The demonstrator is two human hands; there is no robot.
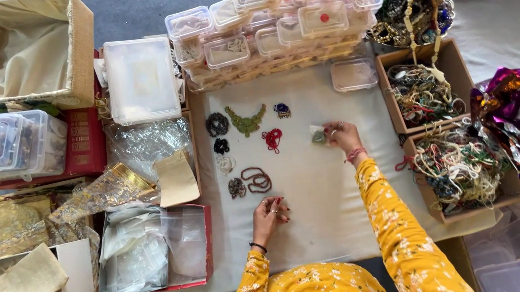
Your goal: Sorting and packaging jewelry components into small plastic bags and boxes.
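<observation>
The right hand reaches out over the white cloth on the counter, its grip pinched closed on a small clear packet with something greenish inside; the packet sits at the hand's nine o'clock, just above the cloth near the middle of the picture. The left hand rests on the cloth at about seven o'clock from the right hand, well apart from it, fingers curled loosely and holding nothing.

Just beside the left hand, at its twelve o'clock, lies a brown bead necklace, coiled. Further up are a red bead string, a green bib necklace, a dark round beaded piece and a small blue piece, all laid out apart from each other.

At twelve o'clock on the counter stands a stack of small clear plastic boxes, some with red dots on the lids. At three o'clock from the right hand are two open cardboard boxes heaped with tangled bead necklaces. At nine o'clock lie clear plastic bags in a red-edged tray, with cream cloth pouches beyond them.
</observation>
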